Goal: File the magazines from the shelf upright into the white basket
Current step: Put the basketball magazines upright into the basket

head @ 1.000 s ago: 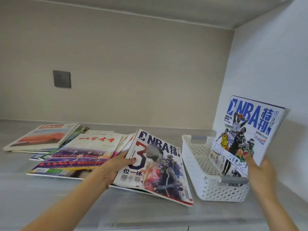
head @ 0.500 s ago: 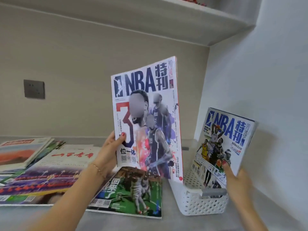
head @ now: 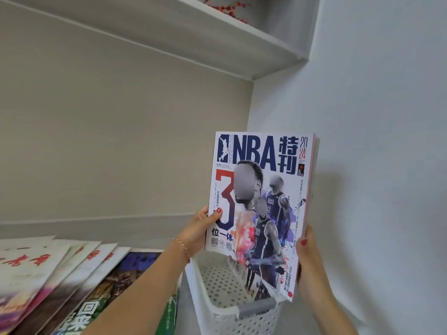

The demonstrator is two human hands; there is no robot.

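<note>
I see soft, even daylight, bright on the wall right of my hands. A faint shadow falls there beside the magazine (head: 261, 204). The fanned magazines (head: 48, 286) left of my forearm smear with blur; straight lines bow toward the edges.

A beige back wall (head: 108, 146) is met at 3 o'clock by a pale grey side wall (head: 387, 117). An upper shelf (head: 217, 37) is fixed at 12 o'clock, where red berry sprigs (head: 227, 7) are seen. Soft, even light is cast throughout.
</note>
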